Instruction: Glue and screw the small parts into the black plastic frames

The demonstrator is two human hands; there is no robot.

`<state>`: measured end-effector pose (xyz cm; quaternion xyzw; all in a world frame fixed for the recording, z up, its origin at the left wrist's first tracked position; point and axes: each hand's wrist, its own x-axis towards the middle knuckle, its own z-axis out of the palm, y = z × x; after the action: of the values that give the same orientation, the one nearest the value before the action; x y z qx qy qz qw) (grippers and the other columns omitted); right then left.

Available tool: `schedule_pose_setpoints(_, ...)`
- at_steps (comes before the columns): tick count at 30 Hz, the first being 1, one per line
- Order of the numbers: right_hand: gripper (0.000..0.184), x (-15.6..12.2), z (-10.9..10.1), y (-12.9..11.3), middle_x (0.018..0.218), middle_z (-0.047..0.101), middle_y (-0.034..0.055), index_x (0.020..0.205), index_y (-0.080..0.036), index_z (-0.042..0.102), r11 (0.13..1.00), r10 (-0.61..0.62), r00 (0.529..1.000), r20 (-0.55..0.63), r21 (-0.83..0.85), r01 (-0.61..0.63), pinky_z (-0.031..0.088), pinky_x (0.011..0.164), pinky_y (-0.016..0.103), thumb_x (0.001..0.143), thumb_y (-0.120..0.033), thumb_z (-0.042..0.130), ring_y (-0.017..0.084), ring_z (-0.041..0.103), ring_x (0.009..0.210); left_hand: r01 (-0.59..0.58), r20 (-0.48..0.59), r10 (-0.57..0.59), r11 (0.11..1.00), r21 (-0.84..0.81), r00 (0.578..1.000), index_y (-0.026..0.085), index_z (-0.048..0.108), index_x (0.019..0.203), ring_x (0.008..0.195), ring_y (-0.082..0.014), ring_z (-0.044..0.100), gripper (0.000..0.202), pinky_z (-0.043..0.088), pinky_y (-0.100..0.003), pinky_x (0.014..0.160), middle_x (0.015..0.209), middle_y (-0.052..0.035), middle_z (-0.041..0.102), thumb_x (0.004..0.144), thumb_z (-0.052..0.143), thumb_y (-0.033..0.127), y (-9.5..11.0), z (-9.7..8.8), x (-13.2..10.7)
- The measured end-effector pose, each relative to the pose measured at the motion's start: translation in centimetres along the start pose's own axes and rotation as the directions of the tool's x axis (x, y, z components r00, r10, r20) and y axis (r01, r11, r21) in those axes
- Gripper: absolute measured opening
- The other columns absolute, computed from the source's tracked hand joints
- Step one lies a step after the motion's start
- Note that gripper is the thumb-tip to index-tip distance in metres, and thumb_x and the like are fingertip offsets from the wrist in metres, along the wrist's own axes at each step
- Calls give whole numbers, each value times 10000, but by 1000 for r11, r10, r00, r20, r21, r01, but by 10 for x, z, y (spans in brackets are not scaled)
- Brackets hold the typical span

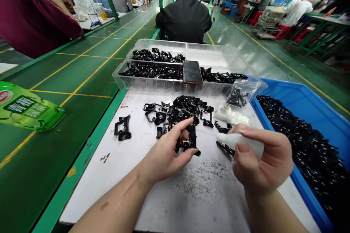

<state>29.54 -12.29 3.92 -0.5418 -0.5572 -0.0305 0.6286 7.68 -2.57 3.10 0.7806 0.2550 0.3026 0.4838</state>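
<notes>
My left hand (pixel 166 153) grips a black plastic frame part (pixel 192 136) between thumb and fingers, above the white work board (pixel 164 204). In my right hand (pixel 264 160) is a small white squeeze bottle (pixel 254 145), its thin nozzle pointing left toward the part. A gap separates the nozzle from the frame. Just beyond my hands lies a heap of similar black parts (pixel 188 105), with one single black part (pixel 123 128) apart at the left. Under the bottle, another dark piece (pixel 224 148) rests on the board, partly hidden.
Behind the heap stand clear plastic trays (pixel 153 84) of black parts, a phone (pixel 192 71) lying across their dividers. A blue bin (pixel 300 91) full of small black pieces borders the right. At left, a green packet (pixel 30 107) lies on the green surface. A person in black (pixel 186 18) sits ahead.
</notes>
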Motion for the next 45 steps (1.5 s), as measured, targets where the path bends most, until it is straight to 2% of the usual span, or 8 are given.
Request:
schedule_pose_setpoints(4, 295, 2, 4, -6, 994, 707, 48, 1184, -265, 736, 992, 13, 1000, -19, 123, -10, 594, 802, 487, 909, -160, 728, 272, 729, 893, 7, 9, -7, 1000, -16, 1000, 402, 375, 1630, 958, -168, 627, 767, 583, -228, 708, 1097, -5, 622, 976, 741, 238, -1, 0, 0)
schedule_pose_setpoints(8, 278, 7, 8, -9, 913, 682, 38, 1190, -276, 709, 987, -22, 999, 24, 160, 18, 577, 704, 449, 934, -169, 707, 233, 681, 774, 9, 5, -8, 1000, -7, 1000, 428, 376, 1625, 960, -169, 627, 769, 587, -211, 681, 1101, -1, 612, 976, 749, 253, -3, 0, -1)
schedule_pose_setpoints(17, 274, 9, 8, -5, 799, 644, 15, 1176, -269, 698, 991, -44, 998, 52, 128, 37, 555, 664, 412, 926, -157, 703, 220, 656, 725, 28, 20, -28, 999, 18, 999, 417, 379, 1626, 964, -166, 648, 758, 594, -215, 699, 1106, -4, 623, 979, 737, 250, 0, -1, 0)
schedule_pose_setpoints(23, 310, 10, 9, -5, 884, 685, 19, 1174, -283, 712, 991, -46, 998, 40, 125, 40, 568, 664, 408, 896, -147, 737, 203, 670, 714, 33, 1, -33, 998, 50, 999, 355, 408, 1620, 936, -170, 653, 731, 578, -236, 686, 1103, -20, 651, 974, 734, 249, 3, -1, 1)
schedule_pose_setpoints(30, 356, 13, 7, -6, 716, 654, -15, 1194, -275, 710, 990, -102, 988, 114, 112, 89, 533, 643, 421, 881, -105, 714, 211, 632, 646, -9, 10, 8, 995, 99, 1000, 334, 393, 1621, 876, -157, 649, 728, 534, -222, 619, 1111, -26, 669, 979, 726, 249, 1, -1, 2)
schedule_pose_setpoints(36, 378, 11, 6, -4, 651, 611, -33, 1208, -280, 704, 991, -121, 985, 123, 73, 112, 523, 631, 414, 870, -115, 742, 234, 647, 676, 7, -12, -5, 989, 145, 1000, 315, 400, 1616, 903, -166, 662, 722, 580, -268, 704, 1152, -30, 691, 976, 721, 219, 3, 1, 1)
schedule_pose_setpoints(41, 387, 11, 7, -5, 666, 602, -38, 1220, -272, 710, 989, -100, 986, 136, 123, 83, 513, 628, 411, 878, -91, 725, 196, 573, 580, 6, -13, -4, 989, 150, 1000, 317, 398, 1618, 923, -170, 670, 736, 590, -285, 736, 1159, -25, 693, 968, 728, 215, 4, 1, 1)
schedule_pose_setpoints(45, 360, 10, 6, -4, 662, 612, -21, 1216, -282, 711, 993, -108, 985, 134, 66, 99, 515, 618, 406, 891, -129, 739, 234, 632, 650, 12, -10, -10, 988, 155, 1000, 319, 397, 1621, 937, -177, 676, 734, 593, -289, 739, 1161, -25, 697, 971, 723, 213, 4, 1, 1)
